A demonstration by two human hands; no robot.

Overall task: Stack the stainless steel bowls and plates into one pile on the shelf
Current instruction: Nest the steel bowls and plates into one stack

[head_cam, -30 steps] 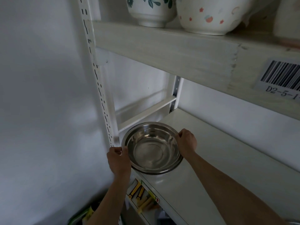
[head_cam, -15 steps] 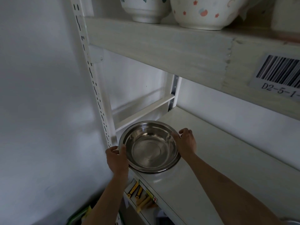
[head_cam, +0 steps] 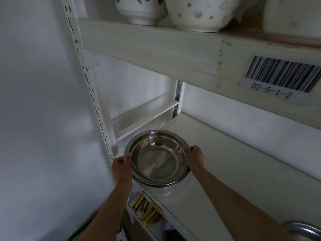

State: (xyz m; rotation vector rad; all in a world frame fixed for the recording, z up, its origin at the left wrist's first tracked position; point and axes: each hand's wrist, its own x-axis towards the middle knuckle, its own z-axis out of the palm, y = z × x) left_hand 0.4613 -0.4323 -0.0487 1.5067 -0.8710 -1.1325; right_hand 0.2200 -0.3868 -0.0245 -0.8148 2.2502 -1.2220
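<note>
Bowl point(head_cam: 157, 158) nearer, both hands gripping.

Stainless steel bowl point(head_cam: 157, 158) — round, shiny, empty, mouth up — nested in a second steel rim just beneath it, at the left front corner of the white shelf point(head_cam: 234, 173); another steel piece point(head_cam: 303, 230) partly visible at lower right.

Both bare forearms reach forward and up from the lower edge of view. The left hand point(head_cam: 122, 166) curls closed, thumb on top, knuckles outward. The right hand point(head_cam: 196, 156) mirrors it opposite, fingers point(head_cam: 190, 149) bent in a clamp, wrist straight.
</note>
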